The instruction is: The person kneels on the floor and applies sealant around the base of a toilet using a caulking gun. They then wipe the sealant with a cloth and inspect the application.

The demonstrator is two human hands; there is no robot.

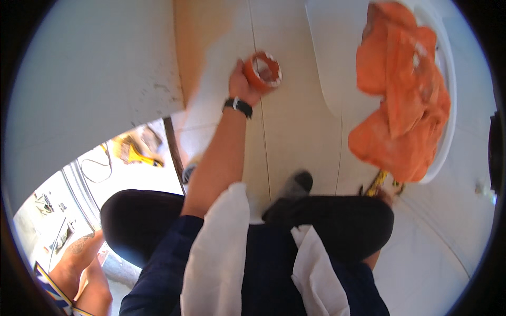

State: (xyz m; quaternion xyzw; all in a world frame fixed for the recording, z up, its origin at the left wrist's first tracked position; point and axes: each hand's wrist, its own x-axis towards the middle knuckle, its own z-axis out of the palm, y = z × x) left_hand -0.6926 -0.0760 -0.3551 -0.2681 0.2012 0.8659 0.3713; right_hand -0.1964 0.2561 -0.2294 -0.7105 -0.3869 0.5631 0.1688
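Observation:
My left hand (244, 84), with a black watch on the wrist, reaches forward above the tiled floor. Its fingers are closed on a short orange ring (251, 79), whose edge carries pale flaky patches; I cannot tell whether it is a tape roll or a cut of pipe. Partly hidden beyond my right knee is my right hand (387, 197), closed at a yellow-and-black tool (376, 184) of a kind I cannot make out. Close by lies a crumpled orange cloth (403, 100), heaped over a white rounded rim (449, 79).
A large pale panel (95, 68) stands on the left. Below its edge lie a yellow-handled brush (138, 156) and a cable (100, 176). Another person's bare legs (79, 268) show at lower left. My dark-trousered knees (337, 218) frame the white tiles (290, 131).

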